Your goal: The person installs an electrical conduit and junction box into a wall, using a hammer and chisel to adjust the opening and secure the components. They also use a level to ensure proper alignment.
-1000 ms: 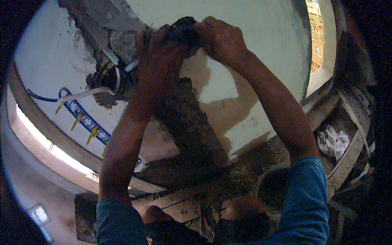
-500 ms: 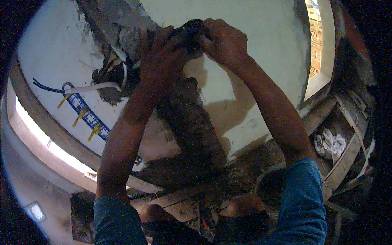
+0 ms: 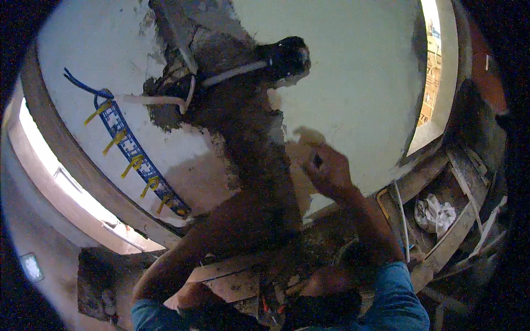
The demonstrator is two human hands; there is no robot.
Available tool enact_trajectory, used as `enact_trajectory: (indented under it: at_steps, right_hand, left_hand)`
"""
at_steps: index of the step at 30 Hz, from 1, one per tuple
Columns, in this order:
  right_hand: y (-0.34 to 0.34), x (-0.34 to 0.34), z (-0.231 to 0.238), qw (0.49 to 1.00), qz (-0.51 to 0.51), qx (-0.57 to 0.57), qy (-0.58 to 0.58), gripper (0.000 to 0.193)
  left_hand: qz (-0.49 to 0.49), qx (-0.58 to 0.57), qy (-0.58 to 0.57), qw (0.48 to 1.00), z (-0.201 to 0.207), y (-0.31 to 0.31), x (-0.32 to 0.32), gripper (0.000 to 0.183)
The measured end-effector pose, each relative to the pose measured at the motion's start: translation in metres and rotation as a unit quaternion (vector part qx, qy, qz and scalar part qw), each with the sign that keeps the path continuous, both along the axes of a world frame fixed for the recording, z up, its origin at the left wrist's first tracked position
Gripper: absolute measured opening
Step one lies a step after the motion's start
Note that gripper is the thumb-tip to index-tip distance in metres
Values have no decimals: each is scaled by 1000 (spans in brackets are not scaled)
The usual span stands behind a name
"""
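Note:
My right hand (image 3: 327, 170) is in front of the pale wall (image 3: 353, 83), its fingers curled together; a dark spot shows among them, and I cannot make out what they hold. Against the dark, rough plaster (image 3: 251, 132), my left hand (image 3: 265, 193) is lost in shadow, so its fingers do not show. Above both hands a black box-like piece (image 3: 288, 58) sits in the wall, touched by neither. A whitish conduit (image 3: 234, 73) runs from it leftward to a broken hole (image 3: 165, 105). Another pale conduit (image 3: 149, 100) sticks out of the hole, with dark blue wires (image 3: 83, 83) at its end.
A blue-and-white patterned strip (image 3: 130, 146) with several yellow ties hangs at left. Wooden boards (image 3: 232, 268) lie below, near my knees. At right a crumpled white plastic bag (image 3: 435, 212) lies inside a wooden frame (image 3: 461, 220). Cartons (image 3: 432, 83) show through the opening at right.
Both hands have come off the black piece and moved down, leaving it exposed in the wall. The view has shifted, showing more of the patterned strip.

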State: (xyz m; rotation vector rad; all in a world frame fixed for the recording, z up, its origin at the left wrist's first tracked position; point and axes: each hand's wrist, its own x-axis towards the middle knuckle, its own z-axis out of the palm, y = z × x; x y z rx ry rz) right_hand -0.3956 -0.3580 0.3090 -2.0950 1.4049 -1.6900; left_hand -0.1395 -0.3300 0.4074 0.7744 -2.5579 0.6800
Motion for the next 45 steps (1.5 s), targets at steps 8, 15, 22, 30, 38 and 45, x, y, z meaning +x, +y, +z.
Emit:
enact_trajectory:
  at_steps: [8,15,22,30,38,45]
  right_hand:
    - [-2,7,-91,926,153,263,225,31]
    - [14,-7,-120,910,130,253,300,28]
    - [39,0,-128,887,103,283,350,34]
    - [158,33,-11,896,21,379,232,37]
    - [213,76,6,857,-82,479,170,41]
    - [230,100,-17,896,-143,403,121,43]
  left_hand:
    - [117,283,-123,944,-32,23,70,32]
    - [15,173,-46,984,-14,11,107,35]
    - [248,44,161,954,30,56,200,42]
    - [124,-374,332,857,63,24,302,42]
    - [205,-128,425,872,4,-31,308,64]
    - [164,-209,389,882,21,-38,299,66]
